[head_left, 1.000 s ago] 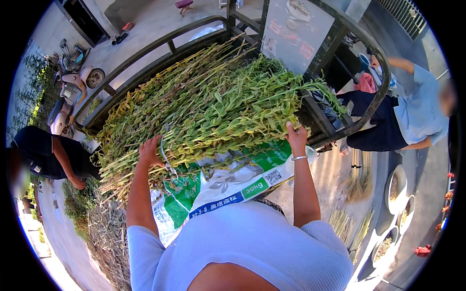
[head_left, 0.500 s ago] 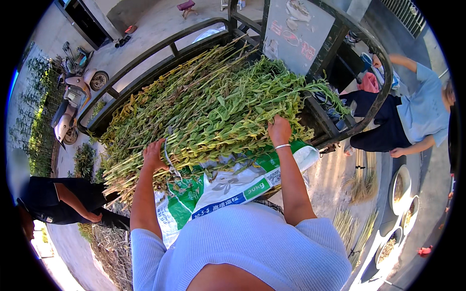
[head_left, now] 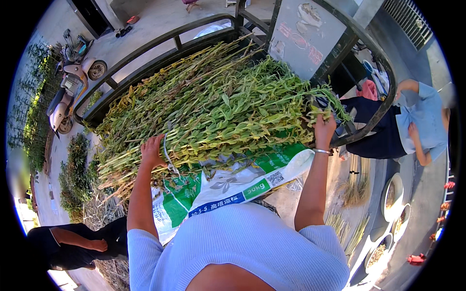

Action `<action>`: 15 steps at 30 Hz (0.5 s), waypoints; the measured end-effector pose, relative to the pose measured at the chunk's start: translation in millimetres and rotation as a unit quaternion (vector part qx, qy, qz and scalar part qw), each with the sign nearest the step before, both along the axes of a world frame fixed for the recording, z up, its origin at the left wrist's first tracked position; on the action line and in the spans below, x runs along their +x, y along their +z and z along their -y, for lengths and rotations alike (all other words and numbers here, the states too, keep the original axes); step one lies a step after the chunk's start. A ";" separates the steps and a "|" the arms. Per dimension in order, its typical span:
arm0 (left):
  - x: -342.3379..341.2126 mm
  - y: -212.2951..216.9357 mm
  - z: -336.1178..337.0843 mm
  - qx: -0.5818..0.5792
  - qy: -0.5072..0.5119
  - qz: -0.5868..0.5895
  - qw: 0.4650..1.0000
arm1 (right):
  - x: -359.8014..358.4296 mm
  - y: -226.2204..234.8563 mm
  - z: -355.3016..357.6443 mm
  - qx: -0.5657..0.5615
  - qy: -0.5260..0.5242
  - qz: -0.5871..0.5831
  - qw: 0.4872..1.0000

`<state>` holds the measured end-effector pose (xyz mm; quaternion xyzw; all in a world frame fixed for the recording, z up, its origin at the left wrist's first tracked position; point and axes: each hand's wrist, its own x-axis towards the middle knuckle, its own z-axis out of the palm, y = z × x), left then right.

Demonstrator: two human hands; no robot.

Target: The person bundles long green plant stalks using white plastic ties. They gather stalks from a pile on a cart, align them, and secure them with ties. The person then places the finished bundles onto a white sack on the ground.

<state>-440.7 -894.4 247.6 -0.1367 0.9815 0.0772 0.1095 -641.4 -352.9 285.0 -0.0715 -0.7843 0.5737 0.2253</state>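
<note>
A big bundle of leafy green stalks [head_left: 213, 111], some yellowing, with pods along them, lies in the bed of a dark metal cart. Round its near left part runs a pale strip [head_left: 167, 150]. My left hand [head_left: 153, 152] grips the near side of the stalks beside that strip, thumb apart from the fingers. At the leafy right end, my right hand [head_left: 324, 132], with a bracelet at the wrist, is closed on the stem tips; its fingertips are partly hidden by leaves. A white and green woven sack [head_left: 228, 184] lies under the bundle's near edge, against my body.
Dark cart rails [head_left: 145, 53] curve behind the bundle, with a grey panel [head_left: 303, 36] at the far right. One person [head_left: 422, 116] stands at right, another [head_left: 77, 245] at lower left. A scooter [head_left: 73, 94] is parked left; round baskets [head_left: 392, 196] stand right.
My right hand has moved right along the bundle to its leafy end. My left hand stays by the strip. The person at right has bent an arm in to their body; the view has shifted slightly.
</note>
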 end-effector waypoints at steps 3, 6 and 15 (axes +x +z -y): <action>-8.7 2.5 -3.1 -0.001 -0.003 0.012 1.000 | 1.9 18.0 67.2 0.251 0.086 -0.050 0.963; -8.9 0.5 0.4 -0.013 0.001 0.020 1.000 | -0.6 19.5 126.0 0.469 0.175 0.145 0.854; -7.2 0.9 -3.2 -0.017 -0.004 0.001 1.000 | -7.6 -44.5 145.2 0.359 0.185 0.061 0.913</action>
